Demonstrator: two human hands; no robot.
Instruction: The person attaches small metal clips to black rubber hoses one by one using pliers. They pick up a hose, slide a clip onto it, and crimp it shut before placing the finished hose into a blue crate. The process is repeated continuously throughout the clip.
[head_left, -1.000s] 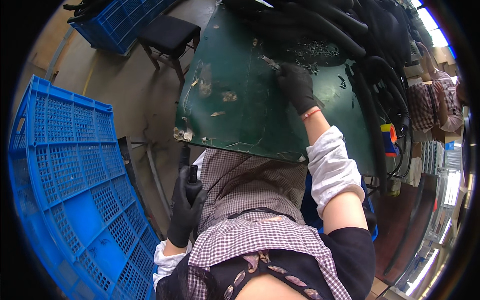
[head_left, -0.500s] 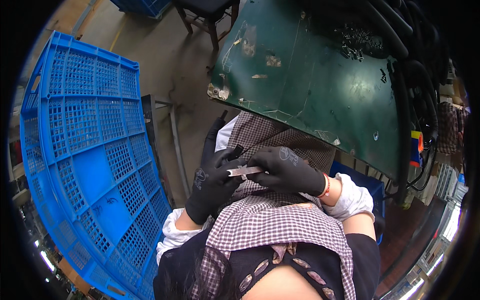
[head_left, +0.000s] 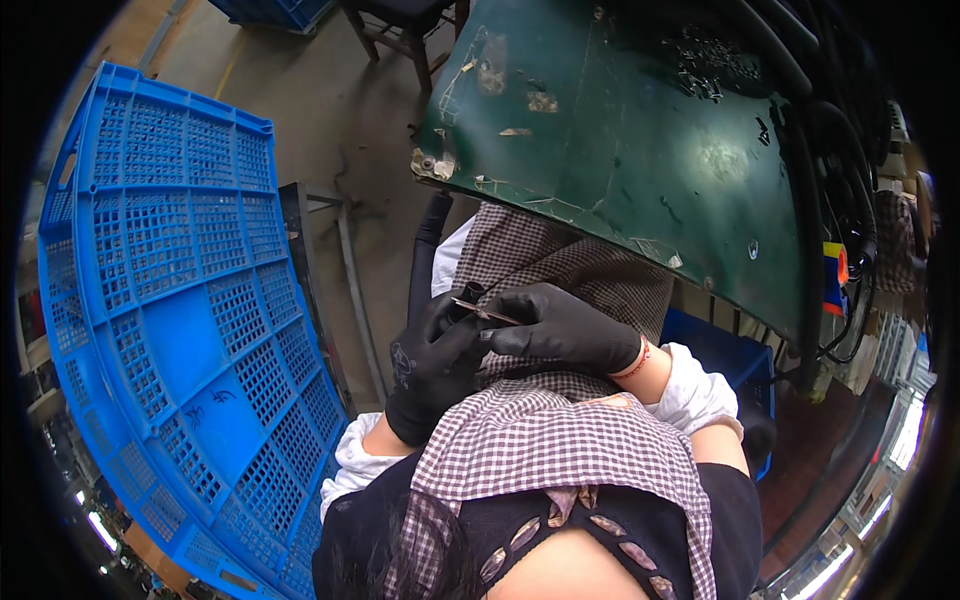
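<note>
My left hand (head_left: 432, 362), in a black glove, is closed around a black hose. The open end of the black hose (head_left: 472, 291) pokes out above my fingers. A long black tube length (head_left: 427, 250) rises beyond the same hand; whether it is the same piece is hidden. My right hand (head_left: 555, 328), also gloved in black, pinches a small flat metal strip (head_left: 486, 311). That strip is seen nearly edge-on and reaches across to the fingers of my left hand, beside the hose end. Both hands are close together above my checked apron (head_left: 560, 435).
A green worktable (head_left: 620, 150) with worn patches stands ahead. Small dark parts (head_left: 705, 65) lie scattered on its far side, and thick black hoses (head_left: 835, 150) line its right edge. A large blue mesh crate (head_left: 190, 300) fills the left. A stool (head_left: 405, 35) stands beyond.
The metal strip has turned from showing its flat face to nearly edge-on, its tip rising slightly. My hands have moved a little, and the black tube beyond the left one stands more upright.
</note>
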